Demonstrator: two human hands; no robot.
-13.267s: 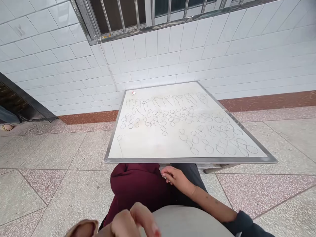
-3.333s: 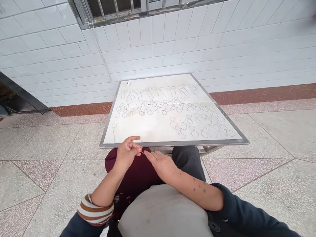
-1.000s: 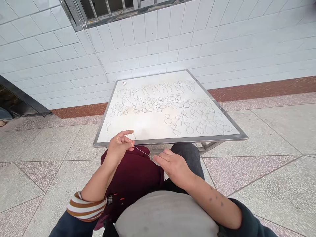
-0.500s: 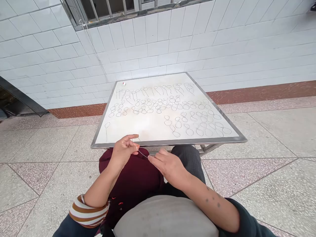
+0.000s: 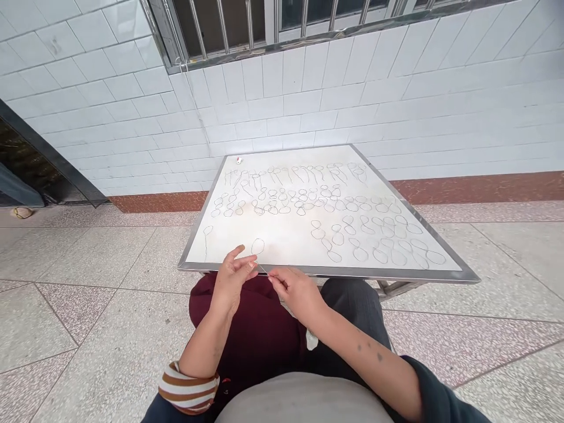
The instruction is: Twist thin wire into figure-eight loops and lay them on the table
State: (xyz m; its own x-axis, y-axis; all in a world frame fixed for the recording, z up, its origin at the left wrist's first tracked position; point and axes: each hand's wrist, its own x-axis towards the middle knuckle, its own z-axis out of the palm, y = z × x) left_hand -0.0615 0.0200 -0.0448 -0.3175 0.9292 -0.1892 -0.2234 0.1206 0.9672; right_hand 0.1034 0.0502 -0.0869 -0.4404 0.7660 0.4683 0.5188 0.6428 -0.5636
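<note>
A thin wire (image 5: 258, 245) with a round loop at its upper end runs between my hands at the near edge of the white board. My left hand (image 5: 234, 273) pinches it just below the loop, thumb against the fingers. The wire's lower end is between the thumb and fingertips of my right hand (image 5: 296, 289). Beyond them on the white tabletop (image 5: 282, 235) lie several wire pieces in rows, many shaped like a figure eight. One single-loop wire (image 5: 207, 242) lies apart at the left.
A small white and red object (image 5: 239, 160) sits at the table's far left corner. The table's metal rim (image 5: 352, 272) crosses above my lap. Behind stand a tiled wall (image 5: 291, 123) and a barred window. At the far left a person's foot (image 5: 22, 212) shows.
The camera view has shifted, so the table appears lower and further right. The wire's loop now shows upright beyond my left hand, and my right hand is closer to my left.
</note>
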